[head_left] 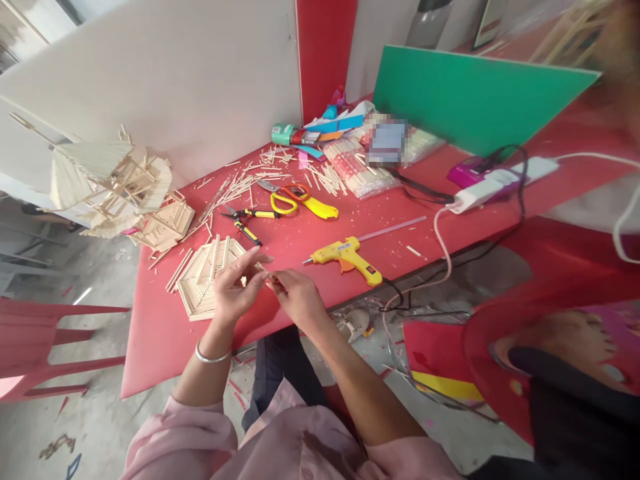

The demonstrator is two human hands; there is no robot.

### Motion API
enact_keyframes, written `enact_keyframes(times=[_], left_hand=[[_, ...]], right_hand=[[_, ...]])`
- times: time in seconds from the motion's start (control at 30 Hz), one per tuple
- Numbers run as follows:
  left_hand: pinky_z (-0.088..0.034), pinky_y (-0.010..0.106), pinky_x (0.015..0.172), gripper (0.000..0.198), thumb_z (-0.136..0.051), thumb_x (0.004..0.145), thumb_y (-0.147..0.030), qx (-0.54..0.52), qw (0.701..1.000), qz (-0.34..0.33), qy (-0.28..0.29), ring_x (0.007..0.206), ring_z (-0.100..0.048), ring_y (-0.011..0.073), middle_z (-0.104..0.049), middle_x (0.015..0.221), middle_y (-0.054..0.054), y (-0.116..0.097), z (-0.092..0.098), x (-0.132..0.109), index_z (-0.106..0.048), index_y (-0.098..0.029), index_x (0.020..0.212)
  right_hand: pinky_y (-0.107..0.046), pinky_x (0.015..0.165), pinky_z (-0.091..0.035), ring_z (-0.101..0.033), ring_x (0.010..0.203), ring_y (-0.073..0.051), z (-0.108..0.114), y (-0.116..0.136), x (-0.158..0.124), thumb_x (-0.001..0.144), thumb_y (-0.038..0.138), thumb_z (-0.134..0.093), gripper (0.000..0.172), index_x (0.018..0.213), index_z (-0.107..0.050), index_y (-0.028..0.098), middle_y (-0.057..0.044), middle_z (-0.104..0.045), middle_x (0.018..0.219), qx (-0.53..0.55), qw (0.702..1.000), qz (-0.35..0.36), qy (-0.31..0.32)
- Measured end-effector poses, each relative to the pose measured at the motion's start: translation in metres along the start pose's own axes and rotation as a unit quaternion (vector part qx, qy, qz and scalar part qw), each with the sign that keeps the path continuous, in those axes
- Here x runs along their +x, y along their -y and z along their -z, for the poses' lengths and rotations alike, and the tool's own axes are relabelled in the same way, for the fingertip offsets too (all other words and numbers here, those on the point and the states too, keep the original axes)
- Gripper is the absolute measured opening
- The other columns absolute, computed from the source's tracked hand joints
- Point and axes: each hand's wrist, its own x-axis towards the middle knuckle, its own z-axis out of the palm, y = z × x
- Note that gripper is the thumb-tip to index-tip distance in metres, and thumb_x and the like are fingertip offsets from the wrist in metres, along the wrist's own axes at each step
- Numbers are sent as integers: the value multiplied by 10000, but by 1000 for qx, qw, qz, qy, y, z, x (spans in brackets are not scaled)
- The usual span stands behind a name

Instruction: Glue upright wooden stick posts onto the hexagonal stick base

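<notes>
My left hand [236, 288] and my right hand [297, 297] meet over the near edge of the red table [165, 347]. Both pinch a small thin stick piece [270, 280] between their fingertips. Just left of my left hand lies a flat hexagonal panel of wooden sticks [207, 277]. A yellow glue gun [345, 257] lies on the table to the right of my hands.
Yellow-handled scissors [300, 200], small pliers [245, 220] and scattered sticks [250, 177] lie further back. A stick house model [113, 183] stands at the left corner. A green board [465, 100], packs of sticks [357, 167] and a power strip [495, 183] are at the back right.
</notes>
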Motion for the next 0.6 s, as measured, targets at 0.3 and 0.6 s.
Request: enact_keyframes(times=[0.3,0.6], left_hand=[[-527,182,531,338,-711,847,-178,18,1000,-13,-5,579,-628,83,-774,925,65,-5,-2,5,-714,-227,1182],[-470,167,501,399,-759,807,-227,-27,999,40,-5,547,-578,64,-767,895,62,-1,-5,2,-707,-222,1202]], right_hand=[[-260,730,-490,-660,803,-184,-3,-7,-2,952,239,-531,141,997,-661,209,-60,-710,891,24,999,23,-27],[-277,712,-487,-654,762,-196,-2,-9,-3,945,258,-537,148,965,-672,200,-63,-705,836,8,997,53,-49]])
